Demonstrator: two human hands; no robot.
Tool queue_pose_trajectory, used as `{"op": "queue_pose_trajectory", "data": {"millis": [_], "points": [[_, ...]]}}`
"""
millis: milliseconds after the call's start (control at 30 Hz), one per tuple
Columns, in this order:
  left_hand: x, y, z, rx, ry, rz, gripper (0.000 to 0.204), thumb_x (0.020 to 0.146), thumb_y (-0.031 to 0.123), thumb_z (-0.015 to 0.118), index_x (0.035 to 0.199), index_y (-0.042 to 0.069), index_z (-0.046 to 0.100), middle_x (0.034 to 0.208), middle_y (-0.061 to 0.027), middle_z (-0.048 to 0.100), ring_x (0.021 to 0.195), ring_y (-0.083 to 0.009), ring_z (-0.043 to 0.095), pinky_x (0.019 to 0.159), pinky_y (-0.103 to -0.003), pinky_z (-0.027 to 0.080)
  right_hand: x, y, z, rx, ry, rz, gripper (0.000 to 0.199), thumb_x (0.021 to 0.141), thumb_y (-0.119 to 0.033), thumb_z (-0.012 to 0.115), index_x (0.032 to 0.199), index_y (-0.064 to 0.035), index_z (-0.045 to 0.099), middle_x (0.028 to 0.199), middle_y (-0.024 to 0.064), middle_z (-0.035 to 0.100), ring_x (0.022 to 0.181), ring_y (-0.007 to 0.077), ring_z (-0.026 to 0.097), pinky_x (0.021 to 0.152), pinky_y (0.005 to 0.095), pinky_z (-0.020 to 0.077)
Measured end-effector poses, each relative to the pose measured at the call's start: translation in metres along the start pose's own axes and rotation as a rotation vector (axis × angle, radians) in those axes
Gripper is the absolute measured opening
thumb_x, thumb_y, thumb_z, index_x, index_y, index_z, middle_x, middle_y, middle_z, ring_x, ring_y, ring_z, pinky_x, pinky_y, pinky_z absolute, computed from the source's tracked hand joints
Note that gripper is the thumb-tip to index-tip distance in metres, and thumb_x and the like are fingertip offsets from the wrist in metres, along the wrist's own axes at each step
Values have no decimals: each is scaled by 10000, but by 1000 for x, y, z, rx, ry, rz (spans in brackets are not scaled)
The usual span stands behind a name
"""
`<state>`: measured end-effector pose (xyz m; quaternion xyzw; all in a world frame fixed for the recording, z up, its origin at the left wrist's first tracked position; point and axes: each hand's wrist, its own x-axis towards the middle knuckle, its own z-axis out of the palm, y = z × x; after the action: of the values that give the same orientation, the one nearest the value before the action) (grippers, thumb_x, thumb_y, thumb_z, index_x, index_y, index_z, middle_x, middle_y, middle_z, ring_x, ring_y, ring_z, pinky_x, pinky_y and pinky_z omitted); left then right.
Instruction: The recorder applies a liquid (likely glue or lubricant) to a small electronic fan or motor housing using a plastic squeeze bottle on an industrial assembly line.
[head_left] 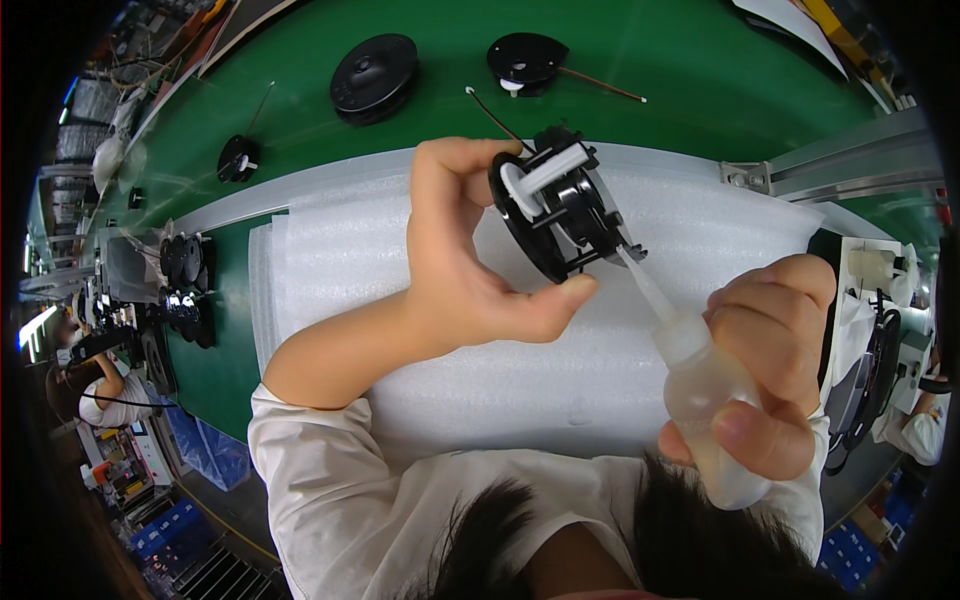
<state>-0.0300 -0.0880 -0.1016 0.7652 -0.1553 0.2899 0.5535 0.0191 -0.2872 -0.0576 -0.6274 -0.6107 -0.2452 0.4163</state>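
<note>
My left hand (450,260) grips a black round mechanical assembly (578,205) by its rim, thumb below and fingers above. The assembly is tilted on its side, showing a white gear (518,190) and a white rod across it. A thin dark wire with a white plug sticks out at its top. In my right hand (775,330) is a translucent squeeze bottle (710,395), fingers wrapped around its body. Its narrow nozzle (648,288) points up and left, with the tip at the assembly's lower right edge. Whether any liquid comes out cannot be seen.
White foam sheet (330,260) covers the bench below my hands. Beyond it, on the green mat (650,120), lie a black disc-shaped housing (375,78), a black teardrop-shaped part (525,58) and a small wired part (238,158). Black parts (185,262) stand left; a metal rail (850,150) runs right.
</note>
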Motion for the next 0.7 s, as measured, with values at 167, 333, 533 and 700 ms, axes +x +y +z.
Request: {"op": "queue_pose_trajectory", "data": {"millis": [167, 333, 533, 700], "points": [[0, 10, 2, -336, 76, -310, 630, 623, 221, 730, 1041, 1, 312, 953, -106, 490, 865, -142, 495, 788, -284, 380, 0, 2, 0, -44, 11, -2, 367, 787, -346, 526, 1043, -157, 345, 754, 96, 473, 566, 212, 442, 522, 346, 330], [0, 6, 0, -381, 94, -365, 616, 632, 248, 724, 1034, 22, 316, 962, -85, 483, 901, -136, 474, 798, -286, 370, 0, 7, -1, -58, -37, -50, 342, 796, -337, 523, 1022, -143, 353, 743, 91, 473, 541, 198, 435, 526, 355, 314], [2, 3, -1, -466, 136, -416, 550, 660, 271, 700, 999, 42, 332, 936, -70, 489, 898, -130, 469, 798, -287, 368, 1, 8, 0, -56, -27, -38, 345, 791, -339, 537, 1006, -139, 356, 738, 86, 471, 538, 193, 434, 533, 354, 312], [5, 4, 3, -523, 170, -440, 518, 680, 290, 678, 983, 41, 339, 922, -91, 509, 867, -143, 501, 778, -301, 396, 0, 10, -1, -63, -35, -34, 362, 788, -364, 540, 1009, -148, 352, 728, 82, 467, 544, 186, 436, 541, 353, 312]]}}
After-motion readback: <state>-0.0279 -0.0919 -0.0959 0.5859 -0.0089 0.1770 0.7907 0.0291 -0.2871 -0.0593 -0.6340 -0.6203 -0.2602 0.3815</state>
